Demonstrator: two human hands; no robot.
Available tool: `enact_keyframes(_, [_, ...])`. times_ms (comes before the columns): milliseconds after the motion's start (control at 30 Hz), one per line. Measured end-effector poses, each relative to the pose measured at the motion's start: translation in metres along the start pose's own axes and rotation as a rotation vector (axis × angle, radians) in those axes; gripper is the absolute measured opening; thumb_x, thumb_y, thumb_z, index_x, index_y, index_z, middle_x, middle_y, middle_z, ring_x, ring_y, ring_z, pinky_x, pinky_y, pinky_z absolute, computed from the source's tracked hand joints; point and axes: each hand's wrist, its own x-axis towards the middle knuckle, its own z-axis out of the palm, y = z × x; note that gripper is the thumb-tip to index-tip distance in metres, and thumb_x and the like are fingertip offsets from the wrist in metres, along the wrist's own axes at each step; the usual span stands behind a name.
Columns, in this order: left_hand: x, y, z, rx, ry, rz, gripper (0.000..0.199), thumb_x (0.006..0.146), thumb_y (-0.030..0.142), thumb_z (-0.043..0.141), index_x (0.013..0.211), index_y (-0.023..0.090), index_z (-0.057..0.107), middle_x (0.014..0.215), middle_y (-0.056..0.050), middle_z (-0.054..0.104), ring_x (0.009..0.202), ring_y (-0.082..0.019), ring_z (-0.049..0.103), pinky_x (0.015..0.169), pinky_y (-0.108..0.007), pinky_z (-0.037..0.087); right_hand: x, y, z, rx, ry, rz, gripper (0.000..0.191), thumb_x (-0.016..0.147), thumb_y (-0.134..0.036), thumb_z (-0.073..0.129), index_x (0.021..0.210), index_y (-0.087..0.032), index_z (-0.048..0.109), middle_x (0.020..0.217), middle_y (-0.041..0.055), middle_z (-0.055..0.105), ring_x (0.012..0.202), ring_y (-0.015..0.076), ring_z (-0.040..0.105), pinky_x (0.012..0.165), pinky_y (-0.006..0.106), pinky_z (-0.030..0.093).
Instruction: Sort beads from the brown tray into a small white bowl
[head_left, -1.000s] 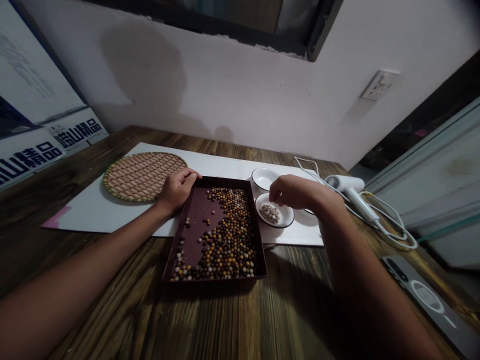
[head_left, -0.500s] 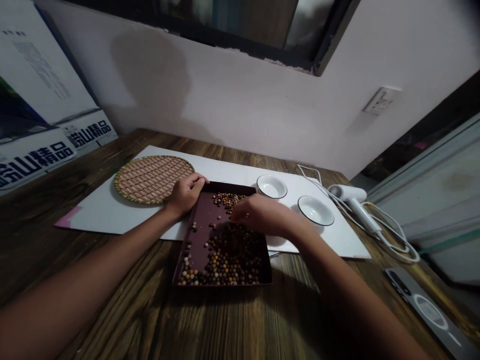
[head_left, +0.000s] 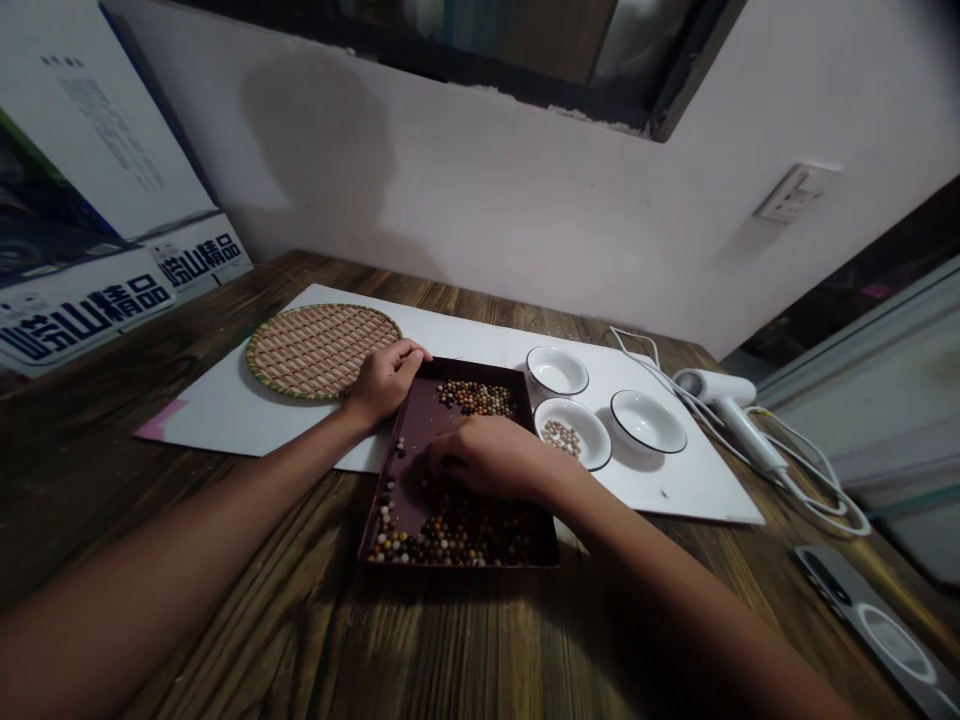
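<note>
A dark maroon tray (head_left: 414, 500) full of mixed brown, yellow and pale round beads (head_left: 480, 397) tilts slightly towards me. My left hand (head_left: 386, 383) is closed on the tray's far left corner, thumb over the rim. Inside the tray, my right hand (head_left: 484, 455) hangs low over the middle with its fingers curled down among the beads. Its fingertips are partly hidden, so whatever they pinch cannot be made out. Just right of the tray, a white bowl (head_left: 595, 438) holds several pale beads.
Two more white bowls (head_left: 556, 370) stand on a white board (head_left: 217, 425), with a round woven mat (head_left: 322, 350) at its left. Right of the board lie a white hair dryer (head_left: 716, 388) and its cord, then a phone (head_left: 862, 605). Printed boxes (head_left: 90, 310) stand far left.
My right hand has moved left and towards me within the tray, uncovering the far beads and the bowl of pale beads. My left hand keeps its hold. The whole view has shifted slightly.
</note>
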Motion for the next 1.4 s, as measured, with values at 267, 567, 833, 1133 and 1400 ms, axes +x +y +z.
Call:
enact_keyframes(267, [0.0, 0.0, -0.001, 0.0, -0.006, 0.0, 0.03, 0.093, 0.036, 0.048, 0.089, 0.017, 0.072, 0.082, -0.004, 0.071, 0.079, -0.018, 0.062, 0.072, -0.029, 0.046, 0.001, -0.011, -0.003, 0.054, 0.051, -0.074, 0.023, 0.098, -0.022, 0.052, 0.108, -0.017, 0.071, 0.11, 0.0086, 0.067, 0.091, 0.0178, 0.06, 0.078, 0.03, 0.044])
enact_keyframes(567, [0.0, 0.0, 0.0, -0.011, 0.002, 0.008, 0.03, 0.093, 0.034, 0.048, 0.09, 0.016, 0.072, 0.082, -0.003, 0.071, 0.073, -0.016, 0.061, 0.067, -0.027, 0.044, 0.009, -0.01, 0.009, -0.08, -0.016, -0.205, 0.024, 0.098, -0.014, 0.053, 0.106, -0.019, 0.075, 0.099, 0.0063, 0.071, 0.095, 0.019, 0.061, 0.08, 0.031, 0.046])
enact_keyframes(833, [0.0, -0.002, 0.001, -0.017, 0.005, -0.001, 0.03, 0.093, 0.035, 0.049, 0.09, 0.017, 0.072, 0.08, -0.002, 0.07, 0.071, -0.016, 0.059, 0.064, -0.027, 0.043, 0.007, -0.028, 0.01, -0.004, 0.065, -0.212, 0.02, 0.099, -0.017, 0.053, 0.107, -0.017, 0.072, 0.104, 0.0069, 0.068, 0.089, 0.0165, 0.06, 0.075, 0.029, 0.048])
enact_keyframes(1133, [-0.001, 0.0, 0.001, -0.019, 0.002, -0.003, 0.03, 0.093, 0.034, 0.05, 0.091, 0.016, 0.073, 0.076, -0.002, 0.068, 0.067, -0.015, 0.056, 0.059, -0.026, 0.04, 0.012, -0.044, 0.019, -0.191, 0.005, -0.289, 0.017, 0.099, -0.016, 0.056, 0.1, -0.017, 0.073, 0.101, 0.0068, 0.068, 0.094, 0.0205, 0.06, 0.077, 0.031, 0.048])
enact_keyframes(1400, [0.0, -0.002, 0.001, -0.023, 0.0, 0.006, 0.03, 0.093, 0.035, 0.05, 0.092, 0.017, 0.074, 0.074, -0.001, 0.067, 0.065, -0.014, 0.055, 0.059, -0.027, 0.04, 0.014, -0.045, 0.024, -0.217, 0.027, -0.285, 0.019, 0.101, -0.015, 0.054, 0.107, -0.015, 0.071, 0.107, 0.0079, 0.069, 0.098, 0.0209, 0.06, 0.083, 0.034, 0.05])
